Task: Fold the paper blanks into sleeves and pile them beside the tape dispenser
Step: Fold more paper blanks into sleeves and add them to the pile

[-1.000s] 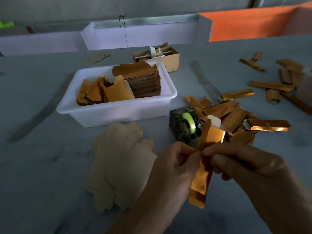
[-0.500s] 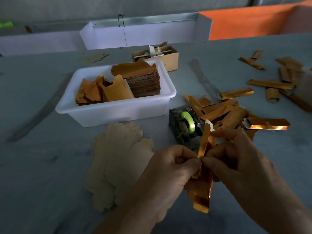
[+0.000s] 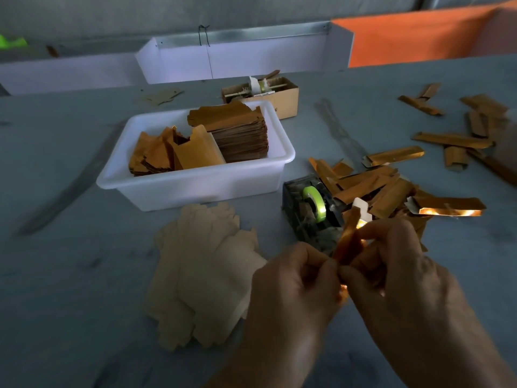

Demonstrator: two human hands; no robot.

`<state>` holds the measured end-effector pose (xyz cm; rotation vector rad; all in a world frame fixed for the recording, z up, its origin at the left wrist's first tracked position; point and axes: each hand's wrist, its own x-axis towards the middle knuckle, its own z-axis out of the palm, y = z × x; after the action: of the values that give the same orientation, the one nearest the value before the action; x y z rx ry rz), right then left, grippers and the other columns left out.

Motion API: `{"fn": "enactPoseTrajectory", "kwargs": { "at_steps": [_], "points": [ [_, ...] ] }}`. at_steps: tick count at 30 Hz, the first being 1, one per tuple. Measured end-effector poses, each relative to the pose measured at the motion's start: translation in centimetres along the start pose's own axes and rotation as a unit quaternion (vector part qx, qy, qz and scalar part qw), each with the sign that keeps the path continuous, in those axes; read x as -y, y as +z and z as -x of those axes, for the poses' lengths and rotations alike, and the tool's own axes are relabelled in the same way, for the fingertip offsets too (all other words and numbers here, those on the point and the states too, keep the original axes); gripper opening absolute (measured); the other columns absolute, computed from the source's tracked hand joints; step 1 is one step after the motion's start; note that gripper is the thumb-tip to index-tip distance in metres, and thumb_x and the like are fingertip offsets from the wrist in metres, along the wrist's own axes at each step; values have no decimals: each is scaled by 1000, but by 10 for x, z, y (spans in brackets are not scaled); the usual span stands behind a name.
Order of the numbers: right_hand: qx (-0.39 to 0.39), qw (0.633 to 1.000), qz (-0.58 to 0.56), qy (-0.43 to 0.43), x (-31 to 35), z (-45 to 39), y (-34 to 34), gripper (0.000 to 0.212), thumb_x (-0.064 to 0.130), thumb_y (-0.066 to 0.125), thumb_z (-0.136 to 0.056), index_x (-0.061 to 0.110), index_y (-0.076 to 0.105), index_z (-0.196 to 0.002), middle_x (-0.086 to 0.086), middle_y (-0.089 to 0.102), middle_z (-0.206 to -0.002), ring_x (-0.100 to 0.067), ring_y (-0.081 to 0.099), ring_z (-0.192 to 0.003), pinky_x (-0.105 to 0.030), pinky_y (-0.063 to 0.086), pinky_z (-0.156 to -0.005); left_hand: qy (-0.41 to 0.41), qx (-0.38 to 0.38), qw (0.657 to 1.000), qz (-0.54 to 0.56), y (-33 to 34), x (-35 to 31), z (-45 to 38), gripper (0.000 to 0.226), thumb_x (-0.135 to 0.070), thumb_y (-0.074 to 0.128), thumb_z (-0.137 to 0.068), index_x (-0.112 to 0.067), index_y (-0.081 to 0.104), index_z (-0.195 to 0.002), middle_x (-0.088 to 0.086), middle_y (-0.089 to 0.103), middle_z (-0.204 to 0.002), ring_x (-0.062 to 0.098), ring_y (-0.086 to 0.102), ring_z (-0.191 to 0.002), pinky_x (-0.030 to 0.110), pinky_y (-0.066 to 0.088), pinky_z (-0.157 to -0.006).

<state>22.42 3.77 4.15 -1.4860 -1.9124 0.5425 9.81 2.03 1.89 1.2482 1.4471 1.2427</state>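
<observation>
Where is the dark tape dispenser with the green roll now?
In the head view, the dark tape dispenser with the green roll stands on the grey table right of centre, just right of the white plastic tub, with the pile of folded gold sleeves at its right.

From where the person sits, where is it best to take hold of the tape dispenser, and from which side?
Grip the tape dispenser across its two long flat side walls, coming from above. The roll of green tape stands upright in the middle, and folded sleeves crowd its right side, so come down carefully there.
</observation>
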Motion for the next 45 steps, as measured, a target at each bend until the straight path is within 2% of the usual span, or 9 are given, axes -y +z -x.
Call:
{"fn": "enactPoseTrajectory", "kwargs": {
  "at_steps": [7,12,19,26,29,33,36,41,45],
  "points": [
    [4,998,44,34,2,0,-7,43,68,49,-54,30,42,-75,6,53,-46,-1,55,-46,-16,33,-37,170,-71,973,-136,-3,3,10,12,-24,65,-88,-20,63,-77,-8,68,-67,6,66,-61,23,51,-54],
    [77,970,-207,102,-7,0,1,42,58,60,-47,32,66,-79,23,67,-82,7,62,-77,-18,45,-62,40,-11,997,-60,-7,-4,8,15,-35,60,-89,-30,59,-75,-15,65,-66,0,62,-61,14,46,-53],
    [126,940,-283,145,-9,-1,12,21,41,60,-64,35,69,-81,-8,69,-80,-24,65,-81,-44,53,-80,-64,100,993,7,-27,0,0,21,-43,59,-88,-29,71,-78,-10,68,-69,-1,53,-52,15,42,-51],
    [-9,966,-238,101,-21,-31,-7,22,41,59,-75,57,62,-89,8,67,-80,-22,65,-63,-26,46,-39,-13,-54,989,-140,-65,16,-17,18,-23,62,-90,-30,73,-103,-14,74,-82,-5,67,-75,14,48,-67],
    [-51,971,-212,102,-46,-51,-12,27,32,60,-85,58,60,-94,7,68,-88,-25,67,-74,-29,49,-42,-9,-116,938,-328,-92,24,-22,31,-37,58,-91,-26,67,-118,-12,70,-105,3,62,-98,18,47,-82],
    [-77,981,-119,134,-84,-77,-10,24,34,56,-89,50,55,-107,3,64,-101,-29,66,-82,-46,56,-53,-83,-66,834,-542,-104,37,-26,67,-63,53,-84,-24,42,-138,-2,37,-138,21,34,-125,36,36,-102],
    [-61,985,-16,163,-101,-82,-6,39,41,55,-86,33,47,-123,-8,56,-116,-33,61,-91,-55,55,-67,-85,-62,823,-558,-100,40,-26,71,-66,57,-78,-29,38,-135,-2,29,-134,23,30,-123,36,33,-101],
    [-136,986,-72,68,-84,-60,-12,36,50,48,-74,35,58,-105,5,60,-109,-16,58,-98,-40,49,-81,-98,-88,822,-555,-95,37,-33,41,-61,65,-75,-30,49,-97,-3,32,-111,23,30,-111,37,32,-94],
    [-128,988,-79,42,-69,-40,-13,39,59,49,-79,36,62,-107,8,59,-121,-18,62,-102,-50,51,-84,-142,-70,841,-518,-95,32,-36,30,-58,64,-78,-32,50,-75,-5,33,-107,21,31,-110,36,32,-96]
  ]
}}
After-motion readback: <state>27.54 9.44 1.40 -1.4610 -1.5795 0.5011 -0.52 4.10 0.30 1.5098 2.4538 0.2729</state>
